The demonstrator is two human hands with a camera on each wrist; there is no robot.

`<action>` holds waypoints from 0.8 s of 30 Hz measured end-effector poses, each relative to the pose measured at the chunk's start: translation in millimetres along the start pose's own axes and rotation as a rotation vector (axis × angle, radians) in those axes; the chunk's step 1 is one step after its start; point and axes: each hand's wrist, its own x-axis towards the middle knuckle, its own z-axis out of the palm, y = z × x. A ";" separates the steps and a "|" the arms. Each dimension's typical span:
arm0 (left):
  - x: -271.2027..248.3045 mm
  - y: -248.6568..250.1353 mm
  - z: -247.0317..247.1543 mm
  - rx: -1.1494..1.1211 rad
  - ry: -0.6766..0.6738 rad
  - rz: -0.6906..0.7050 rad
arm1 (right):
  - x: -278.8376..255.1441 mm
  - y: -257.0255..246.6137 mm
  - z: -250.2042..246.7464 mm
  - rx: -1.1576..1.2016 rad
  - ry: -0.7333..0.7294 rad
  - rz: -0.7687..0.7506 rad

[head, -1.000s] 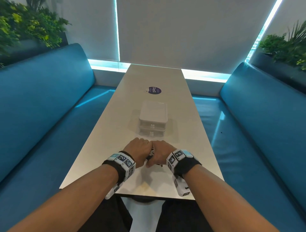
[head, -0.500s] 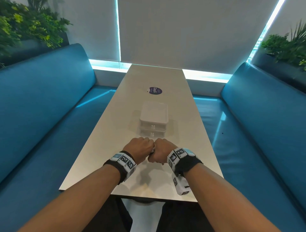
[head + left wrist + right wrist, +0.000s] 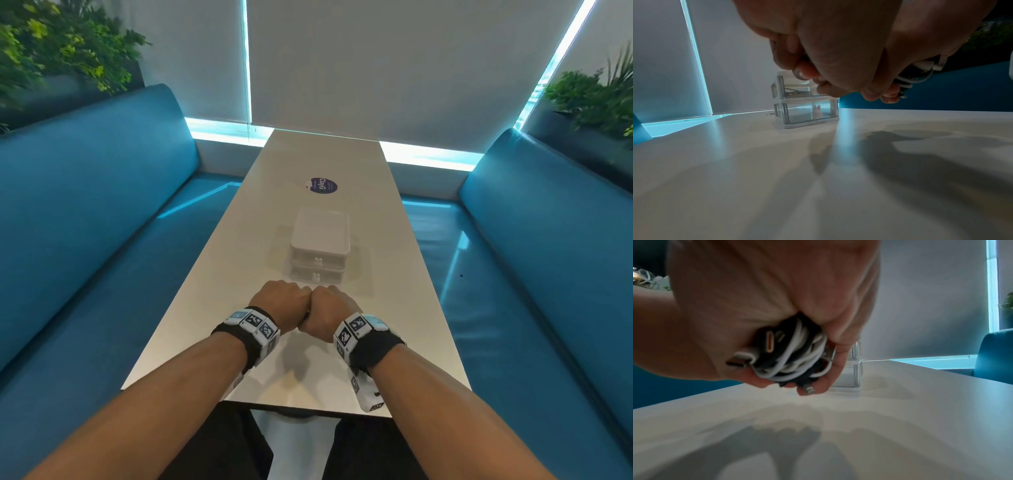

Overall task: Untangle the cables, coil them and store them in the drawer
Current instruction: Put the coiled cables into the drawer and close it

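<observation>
The right hand curls tightly round a bundle of cables, white and black. The left hand, fingers curled, presses against it and also grips the bundle. Just beyond, one two-drawer box stands on the tabletop, both drawers closed.

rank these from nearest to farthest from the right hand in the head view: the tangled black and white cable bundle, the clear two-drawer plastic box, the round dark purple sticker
1. Tangled black and white cable bundle: gripped in the right hand.
2. Clear two-drawer plastic box: just beyond the knuckles, mid-table.
3. Round dark purple sticker: behind the box, toward the table's far end.
</observation>
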 end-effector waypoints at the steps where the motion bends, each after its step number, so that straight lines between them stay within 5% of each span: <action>1: 0.8 -0.5 -0.1 -0.002 0.000 -0.001 | 0.3 -0.4 -0.4 -0.008 0.002 -0.003; 12: 9.5 1.1 10.6 -0.066 -0.014 -0.020 | 5.7 9.4 2.9 -0.113 0.049 -0.038; 19: 25.2 -8.6 15.7 -0.463 0.084 0.061 | 14.9 32.9 -12.5 -0.209 0.081 -0.065; 24: 40.1 -20.9 26.8 -0.779 0.133 -0.180 | 25.8 54.9 -18.4 -0.037 0.146 0.037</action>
